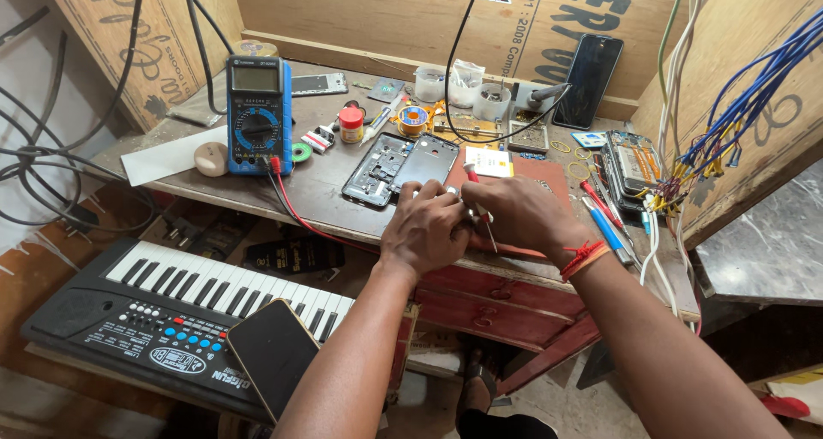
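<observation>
While the red-handled screwdriver [480,206] stood tilted, the right hand [519,212] pinched it; the left hand [426,229] curled beside, its grip hidden.

Worn brown wooden surface [326,177] at centre; stencilled plywood walls [360,10] from 10 to 2 o'clock; grey marble slab [771,250] at 3 o'clock; red wooden drawers [506,306] at 6 o'clock; daylight.

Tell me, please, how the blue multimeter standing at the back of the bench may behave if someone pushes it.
The blue multimeter stands nearly upright, so a push near its top would probably tip it. Its red lead is plugged in and may tug. Its blue casing looks rubbery, so it likely grips rather than slides.
</observation>
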